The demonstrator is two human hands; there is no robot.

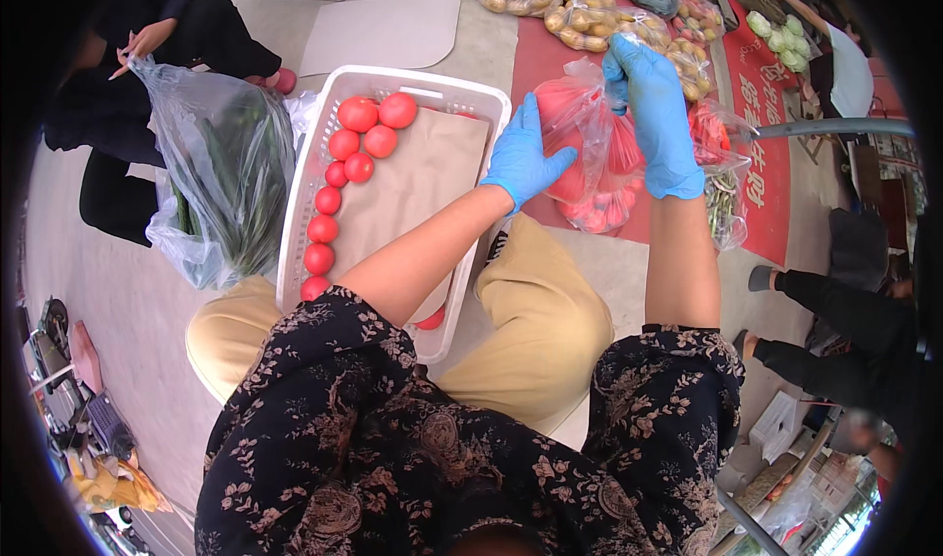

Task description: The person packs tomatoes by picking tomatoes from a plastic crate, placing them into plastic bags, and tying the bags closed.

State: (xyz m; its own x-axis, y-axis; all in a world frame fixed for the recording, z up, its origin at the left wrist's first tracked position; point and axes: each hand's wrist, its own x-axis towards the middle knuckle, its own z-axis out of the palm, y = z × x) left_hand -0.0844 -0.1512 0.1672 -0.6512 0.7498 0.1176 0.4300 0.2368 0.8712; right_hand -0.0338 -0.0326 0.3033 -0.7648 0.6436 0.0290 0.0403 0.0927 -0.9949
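Observation:
My right hand (652, 110), in a blue glove, is raised with its fingers closed at the top of a clear plastic bag (586, 143) of red contents, partly hidden by the hand. My left hand (527, 154), gloved the same, lies beside the bag with its thumb spread and nothing in it; whether it touches the film I cannot tell. Between my knees stands a white plastic crate (302, 187). A row of tomatoes (322, 229) runs down its left side, with more clustered at the far end. Brown paper (412, 165) covers the rest of its contents.
Knotted bags of potatoes (582, 18) stand on a red mat (530, 62) with writing. Bags of peppers (711, 132) and green beans (722, 202) lie farther right. At left, a person's hand (147, 40) holds a large bag of cucumbers (228, 158). Cardboard (379, 33) lies beyond the crate.

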